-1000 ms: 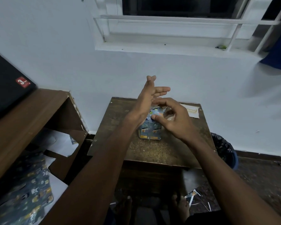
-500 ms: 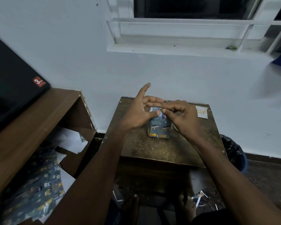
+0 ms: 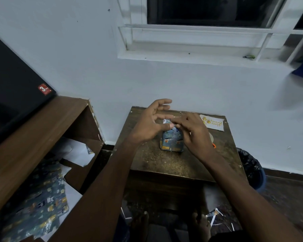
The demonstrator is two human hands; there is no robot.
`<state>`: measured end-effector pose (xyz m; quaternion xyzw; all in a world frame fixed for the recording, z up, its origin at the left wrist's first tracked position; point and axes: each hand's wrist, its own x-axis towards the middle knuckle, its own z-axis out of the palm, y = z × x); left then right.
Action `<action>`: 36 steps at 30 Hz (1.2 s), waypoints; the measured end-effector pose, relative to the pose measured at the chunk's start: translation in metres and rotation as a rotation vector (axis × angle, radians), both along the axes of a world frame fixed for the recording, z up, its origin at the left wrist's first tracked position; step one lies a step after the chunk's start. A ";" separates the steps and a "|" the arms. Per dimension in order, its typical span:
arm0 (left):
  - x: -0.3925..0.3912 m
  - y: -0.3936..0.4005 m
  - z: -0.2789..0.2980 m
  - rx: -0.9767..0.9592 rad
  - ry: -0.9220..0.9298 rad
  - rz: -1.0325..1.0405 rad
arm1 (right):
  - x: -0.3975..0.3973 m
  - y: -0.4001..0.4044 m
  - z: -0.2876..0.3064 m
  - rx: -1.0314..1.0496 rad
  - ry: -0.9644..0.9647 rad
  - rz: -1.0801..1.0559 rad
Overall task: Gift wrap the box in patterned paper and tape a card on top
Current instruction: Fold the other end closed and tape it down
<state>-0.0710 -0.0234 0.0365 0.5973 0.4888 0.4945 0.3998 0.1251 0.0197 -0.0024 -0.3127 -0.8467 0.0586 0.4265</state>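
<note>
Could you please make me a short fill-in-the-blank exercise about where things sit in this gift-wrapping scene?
1. The wrapped box stands on the small wooden ____.
2. The card lies at the far ____ corner of the table.
3. Spare patterned paper lies in the shelf on the ____ side.
4. The bin stands on the ____.

Missing words: table; right; left; floor

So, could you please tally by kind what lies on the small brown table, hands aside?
Wrapped box: 1
Card: 1
Orange-tipped item, mostly hidden behind the right hand: 1
Total: 3
</note>
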 end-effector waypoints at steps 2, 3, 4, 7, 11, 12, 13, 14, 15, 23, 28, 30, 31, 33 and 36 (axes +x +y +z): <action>-0.001 0.000 0.001 -0.017 -0.026 0.012 | -0.001 0.001 -0.001 0.011 -0.006 -0.014; -0.001 0.000 0.002 -0.023 -0.035 0.014 | -0.001 0.001 0.000 0.018 -0.006 -0.023; -0.001 0.001 0.002 -0.023 -0.042 0.014 | -0.002 0.000 0.000 0.024 -0.005 -0.033; -0.004 0.003 -0.001 0.011 -0.025 0.034 | 0.000 0.000 0.000 0.032 -0.001 -0.054; -0.012 0.010 -0.008 0.053 0.030 0.055 | 0.003 0.002 0.001 0.002 -0.002 -0.064; -0.013 0.011 -0.009 0.052 0.042 0.049 | 0.004 0.003 0.001 -0.005 -0.001 -0.065; -0.013 0.011 -0.009 0.052 0.060 0.046 | 0.005 0.003 0.002 -0.012 0.000 -0.066; -0.012 0.011 -0.009 0.052 0.082 0.043 | 0.005 0.003 0.002 -0.018 0.002 -0.066; -0.012 0.012 -0.009 0.054 0.109 0.044 | 0.005 0.003 0.002 -0.025 0.005 -0.065; -0.019 0.020 -0.011 0.082 0.340 0.053 | 0.005 -0.003 0.007 -0.015 0.022 -0.076; -0.018 0.020 -0.009 0.093 0.361 0.056 | 0.005 -0.005 0.007 -0.004 -0.001 -0.064; -0.019 0.020 -0.009 0.101 0.375 0.052 | 0.005 -0.003 0.006 0.028 -0.045 -0.049; -0.019 0.020 -0.009 0.105 0.383 0.049 | 0.005 -0.002 0.006 0.035 -0.060 -0.048; -0.019 0.020 -0.009 0.108 0.393 0.049 | 0.005 -0.001 0.005 0.030 -0.066 -0.046; -0.020 0.020 -0.010 0.131 0.395 0.037 | 0.005 0.000 0.005 0.017 -0.056 -0.037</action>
